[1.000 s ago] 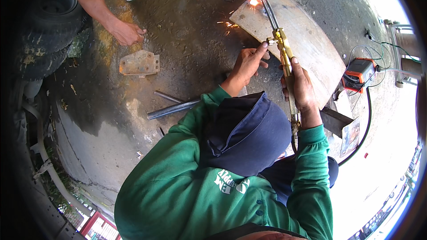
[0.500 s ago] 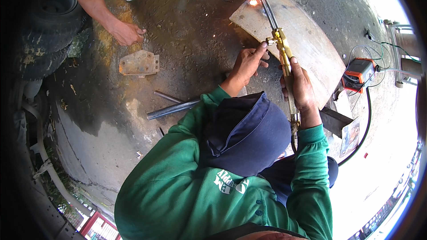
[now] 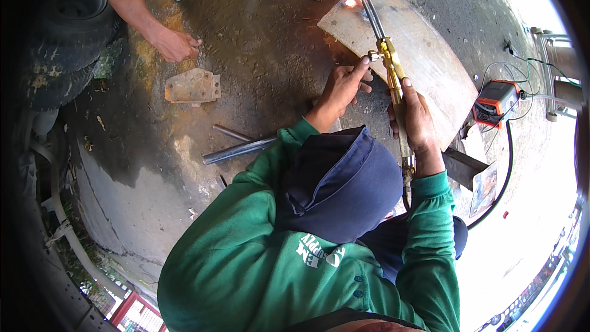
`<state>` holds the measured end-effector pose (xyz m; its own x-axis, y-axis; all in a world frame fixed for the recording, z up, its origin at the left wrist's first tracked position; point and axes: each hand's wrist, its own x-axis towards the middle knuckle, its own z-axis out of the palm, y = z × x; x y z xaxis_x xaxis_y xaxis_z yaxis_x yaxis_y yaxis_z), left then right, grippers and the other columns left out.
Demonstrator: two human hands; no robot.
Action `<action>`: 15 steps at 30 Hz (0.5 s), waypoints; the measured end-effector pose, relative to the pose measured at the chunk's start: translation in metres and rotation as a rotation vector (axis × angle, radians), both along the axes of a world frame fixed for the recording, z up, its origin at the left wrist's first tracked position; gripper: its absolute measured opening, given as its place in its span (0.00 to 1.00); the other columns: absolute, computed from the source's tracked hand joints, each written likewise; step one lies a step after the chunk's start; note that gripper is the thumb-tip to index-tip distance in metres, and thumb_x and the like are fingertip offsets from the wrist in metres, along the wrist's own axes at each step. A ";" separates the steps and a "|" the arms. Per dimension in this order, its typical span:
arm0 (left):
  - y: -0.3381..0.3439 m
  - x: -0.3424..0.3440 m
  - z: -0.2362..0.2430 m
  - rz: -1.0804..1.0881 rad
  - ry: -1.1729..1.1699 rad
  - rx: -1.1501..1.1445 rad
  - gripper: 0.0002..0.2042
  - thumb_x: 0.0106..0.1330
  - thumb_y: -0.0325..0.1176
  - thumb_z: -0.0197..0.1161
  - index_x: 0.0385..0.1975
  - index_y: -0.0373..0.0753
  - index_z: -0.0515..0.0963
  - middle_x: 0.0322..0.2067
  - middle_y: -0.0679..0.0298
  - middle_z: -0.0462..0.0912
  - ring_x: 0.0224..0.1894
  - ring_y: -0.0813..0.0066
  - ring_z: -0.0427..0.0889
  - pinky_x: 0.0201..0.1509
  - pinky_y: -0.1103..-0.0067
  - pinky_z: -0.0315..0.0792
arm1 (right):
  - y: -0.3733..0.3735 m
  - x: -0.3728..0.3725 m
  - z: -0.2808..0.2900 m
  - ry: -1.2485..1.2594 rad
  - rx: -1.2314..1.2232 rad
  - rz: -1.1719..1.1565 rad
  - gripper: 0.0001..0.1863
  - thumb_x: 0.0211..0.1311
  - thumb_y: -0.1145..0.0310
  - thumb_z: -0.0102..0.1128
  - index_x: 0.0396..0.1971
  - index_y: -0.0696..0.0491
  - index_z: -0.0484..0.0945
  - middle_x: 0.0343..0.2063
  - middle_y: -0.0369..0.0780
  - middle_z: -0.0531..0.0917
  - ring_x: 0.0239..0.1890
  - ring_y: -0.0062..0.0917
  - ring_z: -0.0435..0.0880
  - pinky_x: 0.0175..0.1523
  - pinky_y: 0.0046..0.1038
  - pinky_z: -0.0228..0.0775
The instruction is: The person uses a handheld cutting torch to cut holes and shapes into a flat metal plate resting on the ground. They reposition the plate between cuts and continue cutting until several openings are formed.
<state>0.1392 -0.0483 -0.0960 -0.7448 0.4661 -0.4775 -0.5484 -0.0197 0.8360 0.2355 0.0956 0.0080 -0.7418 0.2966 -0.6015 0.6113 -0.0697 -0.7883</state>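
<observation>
My right hand [image 3: 416, 117] is closed around the handle of a brass cutting torch [image 3: 393, 61], which angles up over a rusty, pale metal plate [image 3: 442, 74]. My left hand [image 3: 350, 83] has its thumb and forefinger at the valve knob [image 3: 374, 56] on the torch's side, the other fingers curled. A bright orange glow [image 3: 351, 2] with flying sparks shows at the plate's upper left corner, beside the torch tip. Green sleeves cover both my forearms, and my navy-clad knee [image 3: 335, 184] rises between them.
Another person's bare arm and hand [image 3: 175, 46] reach down near a rusty bracket [image 3: 187, 86], beside stacked tires [image 3: 58, 43]. Steel tubes [image 3: 236, 155] and angle iron [image 3: 461, 166] lie on the concrete. An orange-and-grey machine [image 3: 495, 101] with cables stands at the right.
The sparks left of the plate's corner have thinned, and short bright streaks now fly above, left of the tip. Both my hands and the torch stay in place.
</observation>
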 end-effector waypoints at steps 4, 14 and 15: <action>-0.001 0.000 0.001 -0.001 0.003 0.002 0.31 0.71 0.62 0.58 0.46 0.32 0.82 0.40 0.57 0.87 0.32 0.76 0.88 0.17 0.85 0.66 | 0.001 0.001 -0.004 -0.005 0.005 -0.005 0.35 0.76 0.36 0.39 0.45 0.57 0.79 0.17 0.36 0.74 0.12 0.21 0.70 0.16 0.25 0.62; 0.000 0.000 0.002 0.028 -0.005 0.010 0.31 0.68 0.63 0.61 0.37 0.33 0.82 0.36 0.59 0.87 0.30 0.75 0.86 0.16 0.83 0.66 | 0.002 0.001 -0.003 0.003 -0.008 -0.005 0.34 0.76 0.37 0.40 0.46 0.56 0.79 0.18 0.36 0.74 0.12 0.21 0.70 0.16 0.25 0.62; 0.001 0.000 0.002 0.027 -0.004 0.010 0.31 0.68 0.63 0.61 0.37 0.33 0.82 0.36 0.59 0.87 0.30 0.75 0.86 0.16 0.82 0.66 | 0.002 0.001 -0.003 0.004 -0.010 -0.006 0.34 0.76 0.37 0.40 0.46 0.56 0.79 0.18 0.36 0.74 0.12 0.21 0.70 0.16 0.24 0.62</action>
